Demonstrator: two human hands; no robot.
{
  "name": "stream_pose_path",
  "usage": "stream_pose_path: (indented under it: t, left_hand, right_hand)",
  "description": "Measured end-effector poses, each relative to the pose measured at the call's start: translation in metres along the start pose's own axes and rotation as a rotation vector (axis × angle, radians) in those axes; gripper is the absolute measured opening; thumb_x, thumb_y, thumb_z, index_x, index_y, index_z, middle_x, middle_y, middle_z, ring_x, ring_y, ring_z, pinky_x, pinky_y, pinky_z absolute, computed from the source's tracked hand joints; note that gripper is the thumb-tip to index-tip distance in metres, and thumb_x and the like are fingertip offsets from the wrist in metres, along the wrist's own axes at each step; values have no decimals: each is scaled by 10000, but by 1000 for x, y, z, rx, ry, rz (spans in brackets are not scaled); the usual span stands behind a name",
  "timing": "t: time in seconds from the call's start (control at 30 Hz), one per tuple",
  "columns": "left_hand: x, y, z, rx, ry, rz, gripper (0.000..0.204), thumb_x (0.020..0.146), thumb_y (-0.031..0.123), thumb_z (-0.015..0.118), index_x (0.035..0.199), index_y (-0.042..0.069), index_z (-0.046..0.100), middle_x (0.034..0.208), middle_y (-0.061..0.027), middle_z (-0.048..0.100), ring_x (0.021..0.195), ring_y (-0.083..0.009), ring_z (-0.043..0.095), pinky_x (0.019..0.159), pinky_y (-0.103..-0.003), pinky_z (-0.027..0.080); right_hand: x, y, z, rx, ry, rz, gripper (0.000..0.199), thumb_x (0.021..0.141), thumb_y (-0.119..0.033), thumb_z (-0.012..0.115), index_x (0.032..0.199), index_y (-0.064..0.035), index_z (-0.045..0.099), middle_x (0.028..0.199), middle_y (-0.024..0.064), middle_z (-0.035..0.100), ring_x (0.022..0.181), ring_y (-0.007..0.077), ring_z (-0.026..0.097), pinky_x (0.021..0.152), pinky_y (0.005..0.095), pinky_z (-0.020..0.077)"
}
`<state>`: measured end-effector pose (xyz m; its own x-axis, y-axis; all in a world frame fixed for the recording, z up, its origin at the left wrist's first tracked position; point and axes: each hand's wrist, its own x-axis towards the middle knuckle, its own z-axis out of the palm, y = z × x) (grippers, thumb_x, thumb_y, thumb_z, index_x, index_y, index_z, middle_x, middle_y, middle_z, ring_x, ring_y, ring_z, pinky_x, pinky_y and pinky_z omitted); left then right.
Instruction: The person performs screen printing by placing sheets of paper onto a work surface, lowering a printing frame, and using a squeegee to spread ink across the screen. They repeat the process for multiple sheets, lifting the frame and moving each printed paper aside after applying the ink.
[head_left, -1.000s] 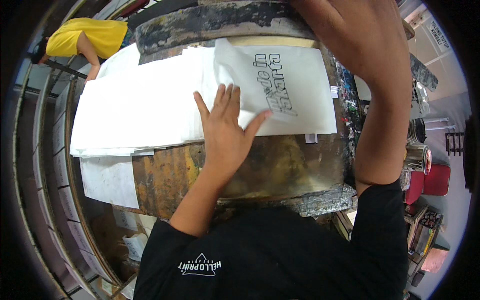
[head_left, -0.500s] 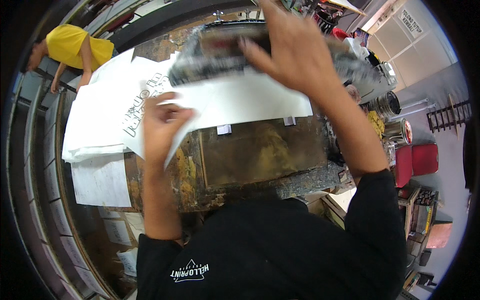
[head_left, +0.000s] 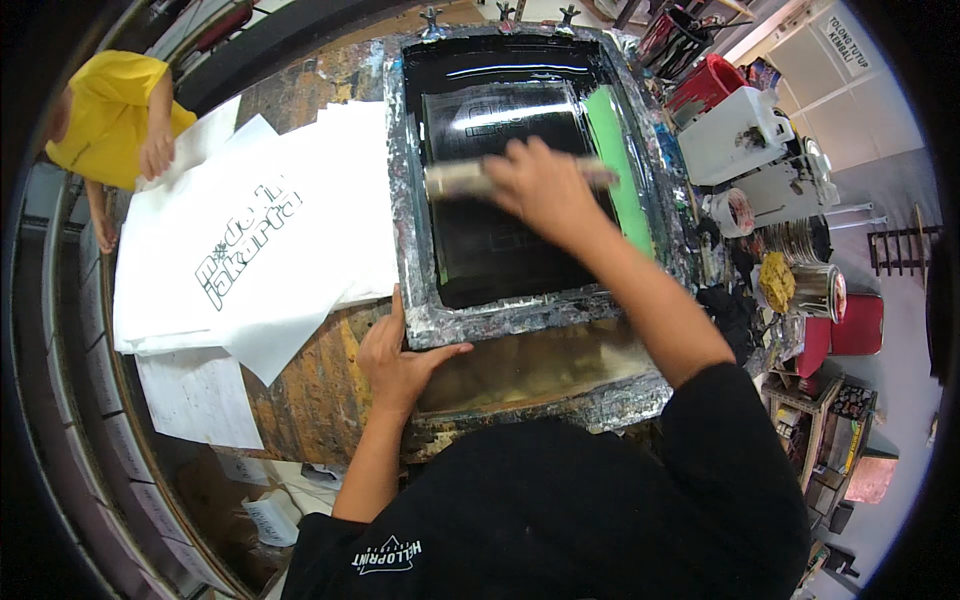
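A silk-screen frame (head_left: 425, 320), smeared with ink, lies lowered over the work board, its mesh (head_left: 500, 265) covered in black ink. My right hand (head_left: 550, 190) is closed round a long wooden-handled squeegee (head_left: 455, 181), blurred by motion, across the middle of the mesh. Green tape (head_left: 615, 150) runs down the mesh's right side. At the frame's near left corner rests my left hand (head_left: 390, 355), thumb and forefinger spread along its two edges. To the left lies a stack of white sheets (head_left: 165, 260); the top printed sheet (head_left: 265, 270) bears black lettering.
A person in a yellow shirt (head_left: 115, 110) stands at the far left, a hand by the paper stack. On the right are a white jerrycan (head_left: 735, 135), a red bucket (head_left: 705, 80), a metal can (head_left: 818, 290) and a yellow rag (head_left: 775, 282). Clamps (head_left: 430, 22) line the frame's far edge.
The screen frame has come down flat over the sheet on the board. My right hand now draws the squeegee on it. My left hand has moved to the frame's corner; the printed sheet lies on the stack.
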<state>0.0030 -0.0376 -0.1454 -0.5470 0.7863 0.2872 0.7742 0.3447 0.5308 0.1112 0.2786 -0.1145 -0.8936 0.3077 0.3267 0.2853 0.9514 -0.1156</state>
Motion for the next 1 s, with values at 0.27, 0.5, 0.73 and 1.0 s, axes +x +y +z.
stream_pose_path:
  t: [0.27,0.5,0.73,1.0]
  left_hand:
    - [-7,-2,0,-248,54,-41,1311,526,598,1001,1561,-59,535,878,-140,745,736,-301,695,694,-403,546]
    - [-7,-2,5,-331,73,-23,1166,626,406,1032,1567,-54,520,922,-174,734,783,-332,690,737,-403,549]
    - [25,56,-30,-780,247,-86,965,816,177,983,1597,-67,472,1246,-173,739,1074,-229,708,914,-359,564]
    - [72,65,-40,112,107,156,1090,979,628,720,1722,0,227,1555,-282,487,1556,-397,366,1273,-705,156]
  right_hand:
    - [176,116,5,-15,-155,-1,492,1024,-592,617,1321,-220,741,1202,134,786,1149,354,737,968,517,582]
    - [48,30,-14,-63,-50,-45,381,1009,-514,668,1113,-148,657,999,116,714,948,357,734,764,510,594]
    - [-55,-88,-171,100,-66,-41,406,963,-396,715,1129,-53,573,1045,150,636,946,386,667,819,501,563]
    - [29,-82,-236,-324,289,-23,347,988,-413,570,936,-79,649,767,63,648,710,201,591,886,453,453]
